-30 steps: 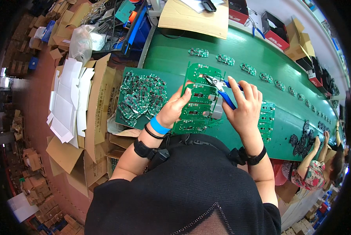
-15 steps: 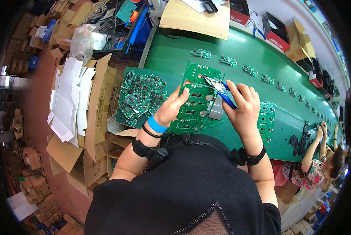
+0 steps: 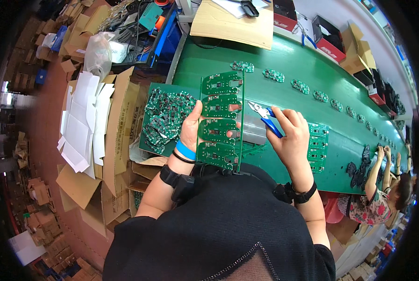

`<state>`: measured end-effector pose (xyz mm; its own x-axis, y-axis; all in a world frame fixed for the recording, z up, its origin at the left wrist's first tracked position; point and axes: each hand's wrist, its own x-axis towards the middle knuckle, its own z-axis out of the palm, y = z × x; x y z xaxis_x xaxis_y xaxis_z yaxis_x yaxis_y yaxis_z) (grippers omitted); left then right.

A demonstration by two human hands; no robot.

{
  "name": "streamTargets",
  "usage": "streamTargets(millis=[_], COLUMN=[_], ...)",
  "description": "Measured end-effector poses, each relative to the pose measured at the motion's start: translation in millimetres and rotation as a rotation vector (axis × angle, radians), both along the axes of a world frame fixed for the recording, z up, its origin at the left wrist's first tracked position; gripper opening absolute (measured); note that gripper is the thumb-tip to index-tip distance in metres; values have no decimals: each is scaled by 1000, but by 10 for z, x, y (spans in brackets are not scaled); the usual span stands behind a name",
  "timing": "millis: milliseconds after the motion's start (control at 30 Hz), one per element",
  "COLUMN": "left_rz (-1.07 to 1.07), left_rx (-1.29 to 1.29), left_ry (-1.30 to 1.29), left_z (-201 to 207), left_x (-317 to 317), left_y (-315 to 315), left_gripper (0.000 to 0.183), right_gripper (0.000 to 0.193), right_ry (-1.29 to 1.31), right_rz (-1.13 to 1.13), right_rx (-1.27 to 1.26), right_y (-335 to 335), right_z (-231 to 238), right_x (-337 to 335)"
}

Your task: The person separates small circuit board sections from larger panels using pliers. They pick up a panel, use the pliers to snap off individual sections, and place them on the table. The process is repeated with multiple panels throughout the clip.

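My left hand (image 3: pixel 192 127) grips a green circuit board panel (image 3: pixel 218 130) by its left edge, thumb in front and fingers behind. Several boards sit one above another in this panel, joined by thin side rails. A fingertip shows through one of its cutouts. To the right, my right hand (image 3: pixel 290 132) is closed round blue-handled side cutters (image 3: pixel 269 119). Their jaws point toward the upper left, parted a little and apart from the panel. Beside my left hand lies a heap of small circuit boards (image 3: pixel 168 117).
Single boards (image 3: pixel 273 75) run in a line along the green bench (image 3: pixel 284 105). Another panel (image 3: pixel 318 147) lies right of my right hand. Cardboard boxes (image 3: pixel 120 136) stand at the left. A co-worker (image 3: pixel 371 201) sits at the far right, near dark parts (image 3: pixel 359 171).
The panel has turned and moved left, its free side rail now facing right. The cutters, which were against its upper right part, are now away from it and lower.
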<state>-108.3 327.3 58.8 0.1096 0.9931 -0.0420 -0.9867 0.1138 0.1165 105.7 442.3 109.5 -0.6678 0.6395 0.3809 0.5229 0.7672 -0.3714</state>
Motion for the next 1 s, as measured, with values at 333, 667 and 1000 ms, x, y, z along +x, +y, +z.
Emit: streamTargets(millis=[333,667,1000], left_rz=[31,144,213], left_rx=[13,-231,-153], left_ry=[43,610,769], left_z=[76,307,364], left_x=[27,152,179], left_y=[20,121,148], left_gripper=[70,60,51], right_gripper=[50,56,55], right_ry=[-51,-73,-110], right_rz=[-17,63,62], right_rx=[-6,51,72], right_y=[-26,-85,-101], right_z=[70,244,251], right_x=[-5,-119,-149])
